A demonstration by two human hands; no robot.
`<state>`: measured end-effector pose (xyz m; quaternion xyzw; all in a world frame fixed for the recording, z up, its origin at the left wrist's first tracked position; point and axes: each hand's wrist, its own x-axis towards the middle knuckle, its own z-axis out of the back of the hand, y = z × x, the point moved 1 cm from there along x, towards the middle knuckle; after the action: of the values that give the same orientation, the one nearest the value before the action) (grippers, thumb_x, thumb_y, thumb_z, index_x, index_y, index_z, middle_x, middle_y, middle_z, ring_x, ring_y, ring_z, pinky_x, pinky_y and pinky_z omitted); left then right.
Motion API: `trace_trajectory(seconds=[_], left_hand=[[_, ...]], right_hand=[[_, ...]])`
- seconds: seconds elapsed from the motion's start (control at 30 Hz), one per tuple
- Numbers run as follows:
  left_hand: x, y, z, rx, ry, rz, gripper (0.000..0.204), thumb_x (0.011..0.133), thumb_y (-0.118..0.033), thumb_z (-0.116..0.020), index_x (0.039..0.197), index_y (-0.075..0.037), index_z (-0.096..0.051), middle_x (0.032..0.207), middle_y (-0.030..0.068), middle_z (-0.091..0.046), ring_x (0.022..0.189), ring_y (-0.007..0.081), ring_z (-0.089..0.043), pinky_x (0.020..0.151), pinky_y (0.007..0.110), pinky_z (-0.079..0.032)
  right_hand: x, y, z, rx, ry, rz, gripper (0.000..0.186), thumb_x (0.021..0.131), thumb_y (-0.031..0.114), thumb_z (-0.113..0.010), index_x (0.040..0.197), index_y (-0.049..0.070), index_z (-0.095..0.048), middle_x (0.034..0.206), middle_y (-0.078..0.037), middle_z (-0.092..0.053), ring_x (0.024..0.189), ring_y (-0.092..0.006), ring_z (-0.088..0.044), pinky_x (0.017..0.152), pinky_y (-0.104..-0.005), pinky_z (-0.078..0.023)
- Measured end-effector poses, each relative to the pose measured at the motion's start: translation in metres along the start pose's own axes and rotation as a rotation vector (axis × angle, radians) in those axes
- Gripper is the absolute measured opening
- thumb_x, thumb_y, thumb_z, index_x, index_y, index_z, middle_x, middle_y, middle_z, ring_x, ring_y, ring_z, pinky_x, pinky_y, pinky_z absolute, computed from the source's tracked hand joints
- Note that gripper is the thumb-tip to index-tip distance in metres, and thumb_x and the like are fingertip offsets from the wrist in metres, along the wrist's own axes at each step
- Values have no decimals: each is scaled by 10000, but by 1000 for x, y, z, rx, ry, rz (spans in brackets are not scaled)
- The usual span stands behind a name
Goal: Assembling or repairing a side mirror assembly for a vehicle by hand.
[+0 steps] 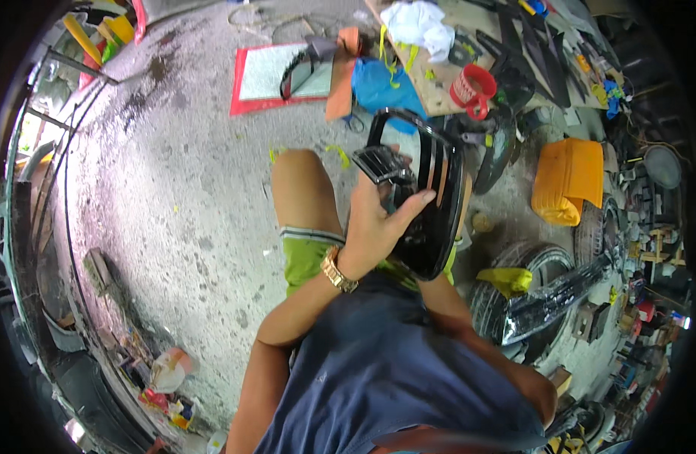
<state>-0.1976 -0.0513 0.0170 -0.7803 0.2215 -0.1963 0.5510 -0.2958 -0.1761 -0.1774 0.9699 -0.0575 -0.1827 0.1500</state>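
Head cam. Writing: red mug (471,89), upper R, bears lt. printing on its side; small lt. mark on front of navy shirt (348,378), too small to read.

Item: glossy blk part (439,227), frame-like w/ slats, held up over the lap, ahead of the shirt. L hand (374,231), gold-coloured watch (337,270) at wrist: grip clamped on blk part, thumb laid across its inner side, fingers by a small ribbed piece (382,164). R forearm (442,299) runs up behind blk part; R hand hidden, grip state cannot be told.

Surface: grey concrete floor (212,189), dark stains and spots. Counter (430,89), low, wooden, upper R, carries red mug, white cloth (420,26) and assorted tools. Blue bag (382,83) just beside it; pale panel (268,76) on red sheet (237,104), farther L.

Room: workshop-type, cluttered both sides. Orange container (567,178) nr. tyre (488,306), R; glossy dark strip (548,306) lies across tyre.
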Motion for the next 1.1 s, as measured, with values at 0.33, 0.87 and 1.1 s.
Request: trace_trajectory(seconds=[0.33,0.87,1.1], left_hand=[[25,2,-2,389,65,-200,496,794,-58,-743,1206,14,-477,1076,221,-617,962,347,-625,840,382,-488],[25,92,45,-702,383,2,470,1022,-177,-421,1462,-51,-314,1351,119,-514,1126,189,-557,964,342,-492],[-1,47,86,-511,406,90,661,959,-372,-527,1489,-67,-278,1465,198,-395,1304,304,-456,1064,421,-427]], right_hand=[[21,13,2,6,185,67,545,949,346,-586,1364,14,-471,1267,-139,-607,1154,-273,-589,1011,-401,-469],[14,41,-35,-294,292,342,403,898,351,-687,1092,8,-603,984,-77,-668,873,-157,-650,801,-303,-533],[-53,6,-88,-915,158,401,221,798,-19,-726,965,30,-591,748,63,-473,682,-44,-429,621,-210,-336]])
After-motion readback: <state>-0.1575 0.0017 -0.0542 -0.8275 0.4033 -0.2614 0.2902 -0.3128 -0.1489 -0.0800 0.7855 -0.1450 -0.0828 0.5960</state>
